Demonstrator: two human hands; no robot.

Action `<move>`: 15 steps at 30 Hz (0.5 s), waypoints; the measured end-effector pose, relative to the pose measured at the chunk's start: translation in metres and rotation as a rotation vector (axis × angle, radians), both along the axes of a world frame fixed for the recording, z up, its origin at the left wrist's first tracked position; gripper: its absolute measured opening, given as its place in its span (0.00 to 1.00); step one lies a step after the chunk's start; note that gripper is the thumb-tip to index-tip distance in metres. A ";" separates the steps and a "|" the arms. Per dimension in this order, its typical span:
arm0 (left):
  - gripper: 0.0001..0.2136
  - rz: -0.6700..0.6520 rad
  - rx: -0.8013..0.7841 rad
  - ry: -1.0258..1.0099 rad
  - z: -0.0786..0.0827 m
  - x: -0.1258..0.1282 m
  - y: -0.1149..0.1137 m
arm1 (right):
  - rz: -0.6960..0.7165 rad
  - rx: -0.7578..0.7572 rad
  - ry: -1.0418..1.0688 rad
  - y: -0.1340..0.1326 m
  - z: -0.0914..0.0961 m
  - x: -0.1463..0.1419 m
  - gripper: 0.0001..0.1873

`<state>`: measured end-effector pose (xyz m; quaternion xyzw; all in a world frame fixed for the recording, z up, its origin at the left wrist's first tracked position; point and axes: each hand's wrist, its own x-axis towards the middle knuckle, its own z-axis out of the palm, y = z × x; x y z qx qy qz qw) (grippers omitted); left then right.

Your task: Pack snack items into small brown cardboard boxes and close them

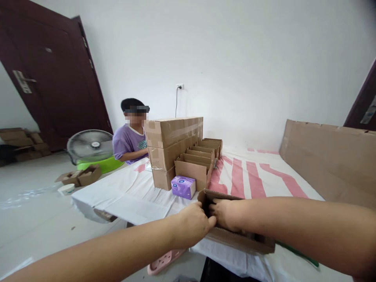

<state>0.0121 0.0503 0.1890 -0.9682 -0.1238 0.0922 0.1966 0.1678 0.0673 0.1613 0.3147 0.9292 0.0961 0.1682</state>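
Observation:
Both my hands meet at a small open cardboard box [235,237] lying at the near edge of the cloth-covered table. My left hand [192,224] is closed, its fingers pressed on the box's left end flap. My right hand [223,214] is curled over the box's rim, fingers tucked into the opening. What lies inside the box is hidden. A purple tissue pack [183,187] sits just beyond the box.
A row of open cardboard boxes [199,158] and stacked taped cartons [172,147] stand mid-table. A person in a purple shirt [129,143] sits behind them. Flat cardboard sheet [331,158] leans at right. Fan [89,145], green basin and loose boxes [79,177] lie on the floor at left.

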 end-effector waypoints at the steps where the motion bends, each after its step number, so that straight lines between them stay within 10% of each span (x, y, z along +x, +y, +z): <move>1: 0.11 0.009 0.000 -0.004 0.002 -0.002 0.003 | 0.030 -0.009 -0.063 -0.001 0.005 0.007 0.12; 7: 0.12 0.069 0.043 0.004 0.016 -0.021 0.022 | 0.057 0.081 -0.031 -0.014 0.045 0.051 0.22; 15: 0.11 0.288 0.020 -0.008 0.027 -0.044 0.052 | -0.171 0.112 0.931 -0.010 0.075 0.101 0.38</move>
